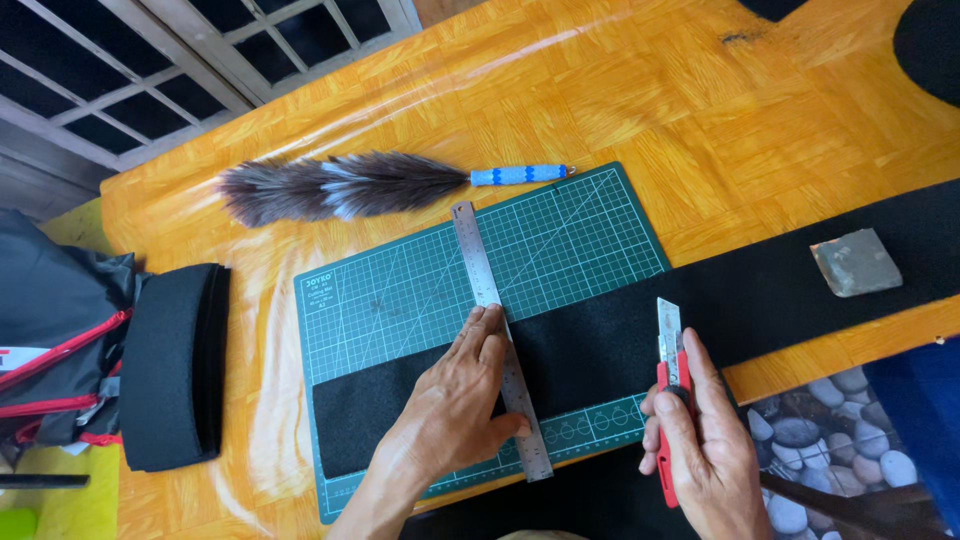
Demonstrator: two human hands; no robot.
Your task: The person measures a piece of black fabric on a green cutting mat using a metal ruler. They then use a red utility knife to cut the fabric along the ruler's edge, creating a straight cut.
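My left hand (455, 405) presses flat on a steel ruler (483, 280) and the black felt strip (780, 290) beneath it. The ruler lies across the strip on a green cutting mat (400, 290). My right hand (710, 450) grips a red utility knife (669, 345) with its blade extended, held just right of the ruler above the felt's near edge. The felt runs from the mat's left side to the table's right edge.
A grey feather duster (340, 187) with a blue handle lies behind the mat. A stack of black felt pieces (172, 365) sits at the left, beside a black and red bag (55, 340). A grey stone block (855, 262) rests on the felt at right.
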